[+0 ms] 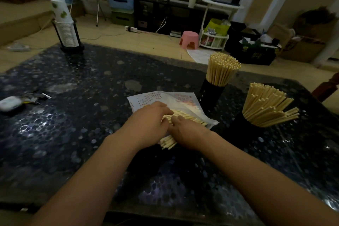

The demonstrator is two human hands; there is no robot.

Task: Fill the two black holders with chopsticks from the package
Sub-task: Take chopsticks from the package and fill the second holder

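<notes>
The dark speckled table (77, 82) stretches wide to the left, where only a white case with keys (20, 101) lies near the left edge and a rack of paper cups (67, 27) stands at the far left corner. The right side is tighter: one black holder (211, 93) stands just beyond the package, packed with upright chopsticks, and a second holder (244, 126), near the right edge, carries a fanned, tilted bunch. The package (165, 101) lies in the middle of the table, its near end open, with a bundle of chopsticks (185, 116) sticking out toward the person. Both forearms reach in from the near edge. The left hand (148, 123) curls over the bundle, fingers gripping it; the right hand (187, 132) lies beside it, thumb and fingers closed on the same bundle
</notes>
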